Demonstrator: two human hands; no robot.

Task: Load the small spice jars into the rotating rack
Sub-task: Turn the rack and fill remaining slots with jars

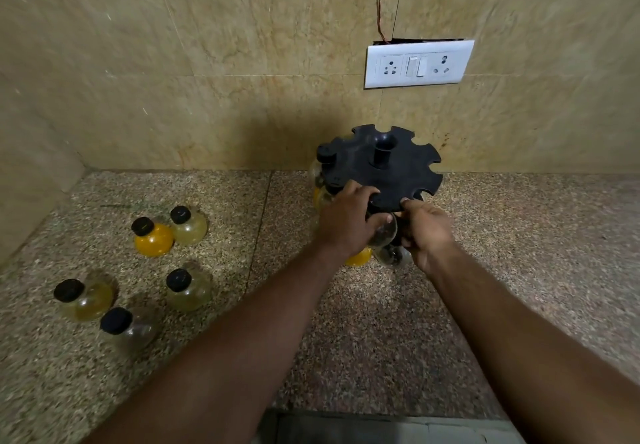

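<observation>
head view has us leaning over the table with both hands at the six o'clock edge of the rotating rack, a black notched disc on a centre post standing near the wall. our left hand is curled around a clear jar and presses it up under the disc, while our right hand pinches the rim of the disc just beside that jar, thumb on top. one capped jar already hangs at the nine o'clock notch, and others sit lower in the rack, partly hidden. five loose jars wait well apart at the table's eight o'clock side. to do this step well, we judge we should hold the disc steady with the right hand so it cannot spin, line the jar's neck up with the open notch, and slide it in level until it seats before letting go.
</observation>
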